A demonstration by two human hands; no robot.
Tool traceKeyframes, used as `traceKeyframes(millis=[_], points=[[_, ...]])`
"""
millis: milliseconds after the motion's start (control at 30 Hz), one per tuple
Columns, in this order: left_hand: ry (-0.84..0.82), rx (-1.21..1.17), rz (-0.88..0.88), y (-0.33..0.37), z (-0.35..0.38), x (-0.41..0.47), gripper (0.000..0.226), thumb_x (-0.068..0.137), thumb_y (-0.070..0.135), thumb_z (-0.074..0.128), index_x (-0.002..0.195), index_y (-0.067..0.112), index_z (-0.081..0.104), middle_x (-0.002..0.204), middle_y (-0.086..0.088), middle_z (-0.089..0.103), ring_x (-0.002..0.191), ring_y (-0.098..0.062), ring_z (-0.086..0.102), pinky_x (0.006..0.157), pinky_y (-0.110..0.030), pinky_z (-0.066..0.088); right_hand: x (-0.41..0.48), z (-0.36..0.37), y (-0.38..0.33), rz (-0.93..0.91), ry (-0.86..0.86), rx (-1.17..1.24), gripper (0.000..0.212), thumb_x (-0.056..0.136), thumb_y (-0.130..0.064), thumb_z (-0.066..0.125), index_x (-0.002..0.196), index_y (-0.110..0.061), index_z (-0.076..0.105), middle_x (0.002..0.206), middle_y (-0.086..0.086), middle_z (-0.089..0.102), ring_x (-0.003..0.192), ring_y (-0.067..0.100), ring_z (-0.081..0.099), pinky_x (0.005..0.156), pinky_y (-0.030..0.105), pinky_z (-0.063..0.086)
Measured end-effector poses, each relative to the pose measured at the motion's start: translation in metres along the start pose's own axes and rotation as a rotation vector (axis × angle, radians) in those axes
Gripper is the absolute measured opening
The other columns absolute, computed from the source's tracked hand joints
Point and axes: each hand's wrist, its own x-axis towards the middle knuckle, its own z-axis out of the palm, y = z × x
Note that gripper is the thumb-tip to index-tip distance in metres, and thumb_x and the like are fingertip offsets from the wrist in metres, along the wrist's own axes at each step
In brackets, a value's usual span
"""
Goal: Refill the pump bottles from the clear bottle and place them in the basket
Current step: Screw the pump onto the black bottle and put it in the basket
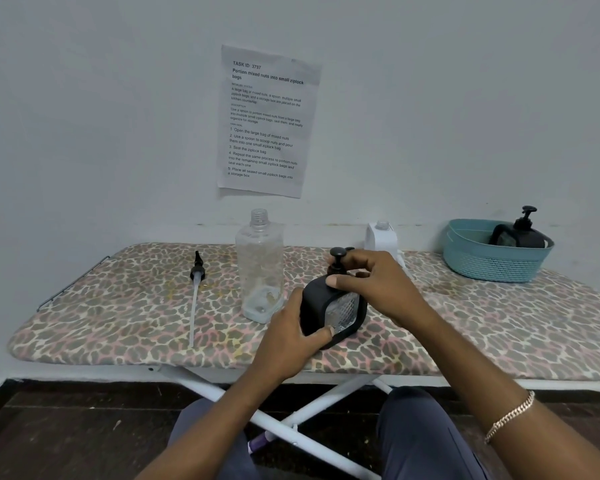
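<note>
pump bottle [331, 308]: matt black shell, likely plastic, with a clear window panel of diamond-ribbed texture that catches light
clear bottle [260, 266]: transparent smooth plastic, threaded neck, faintly glossy
loose pump [196, 289]: black plastic head, translucent pale tube
basket [492, 256]: teal plastic, perforated lattice wall, smooth rim, dull sheen
bottle in basket [520, 230]: matt black, same look as the held one
tabletop [118, 313]: cloth cover, leopard print, soft and matt
frame legs [291, 414]: white painted metal tubing
sheet [267, 121]: creased white paper, printed
bracelet [510, 415]: shiny metal chain
floor [66, 427]: dark wood
</note>
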Motion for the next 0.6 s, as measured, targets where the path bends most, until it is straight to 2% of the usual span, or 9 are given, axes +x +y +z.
traceKeyframes(millis=[100,167,200,267,333,433,500,600], points=[[-0.005,0.004,-0.001,0.001,0.000,0.000,0.056,0.087,0.035,0.076,0.136,0.040,0.050,0.112,0.012,0.071,0.100,-0.007,0.072,0.086,-0.046,0.062,-0.002,0.010,0.000,-0.009,0.095,-0.095,0.032,0.076,-0.043,0.089,0.088,-0.028,0.064,0.096,-0.008,0.071,0.092,0.011,0.068,0.081,0.029,0.054],[-0.005,0.005,0.002,0.000,0.001,0.000,0.055,0.088,0.032,0.077,0.135,0.040,0.051,0.110,0.013,0.071,0.098,-0.007,0.073,0.085,-0.046,0.062,-0.003,0.013,0.001,-0.015,0.101,-0.120,0.036,0.076,-0.046,0.088,0.087,-0.031,0.057,0.095,-0.007,0.067,0.091,0.010,0.065,0.076,0.022,0.049],[-0.003,0.007,0.004,0.000,0.000,0.000,0.054,0.087,0.032,0.077,0.134,0.039,0.051,0.110,0.013,0.071,0.098,-0.006,0.073,0.085,-0.046,0.062,-0.002,0.012,0.001,-0.012,0.088,-0.119,0.035,0.078,-0.046,0.087,0.089,-0.032,0.058,0.097,-0.009,0.067,0.092,0.008,0.065,0.078,0.022,0.049],[0.002,0.010,0.007,0.000,0.000,0.000,0.052,0.087,0.034,0.077,0.132,0.037,0.052,0.110,0.013,0.071,0.098,-0.007,0.073,0.085,-0.047,0.061,-0.001,0.006,0.001,-0.004,0.023,-0.094,0.027,0.082,-0.042,0.084,0.101,-0.035,0.066,0.104,-0.013,0.070,0.099,0.005,0.067,0.089,0.028,0.053],[0.001,0.015,0.007,-0.001,0.000,0.000,0.050,0.087,0.034,0.077,0.131,0.037,0.052,0.110,0.012,0.072,0.099,-0.007,0.073,0.085,-0.047,0.061,0.000,-0.001,0.000,-0.003,-0.079,-0.033,0.024,0.088,-0.029,0.079,0.111,-0.031,0.073,0.111,-0.013,0.074,0.107,0.004,0.069,0.100,0.035,0.052],[0.004,0.018,0.008,-0.002,0.001,0.001,0.051,0.088,0.032,0.078,0.131,0.038,0.052,0.112,0.013,0.072,0.100,-0.007,0.073,0.086,-0.046,0.062,0.000,-0.008,-0.003,-0.027,-0.140,0.033,0.020,0.092,-0.012,0.074,0.110,-0.019,0.078,0.112,-0.012,0.076,0.109,0.001,0.068,0.100,0.029,0.049],[0.005,0.019,0.010,-0.002,0.001,0.001,0.053,0.088,0.032,0.078,0.134,0.038,0.052,0.113,0.013,0.071,0.102,-0.006,0.072,0.087,-0.046,0.062,0.000,-0.007,-0.001,-0.024,-0.090,0.035,0.015,0.089,-0.014,0.078,0.104,-0.016,0.080,0.109,-0.011,0.077,0.106,0.002,0.070,0.100,0.033,0.052],[0.009,0.017,0.010,-0.003,0.001,0.001,0.055,0.088,0.033,0.077,0.136,0.039,0.051,0.114,0.013,0.071,0.103,-0.007,0.072,0.088,-0.046,0.061,0.000,0.005,0.002,-0.017,0.031,-0.036,0.017,0.083,-0.029,0.085,0.096,-0.020,0.077,0.100,-0.009,0.077,0.098,0.007,0.072,0.097,0.041,0.056]])
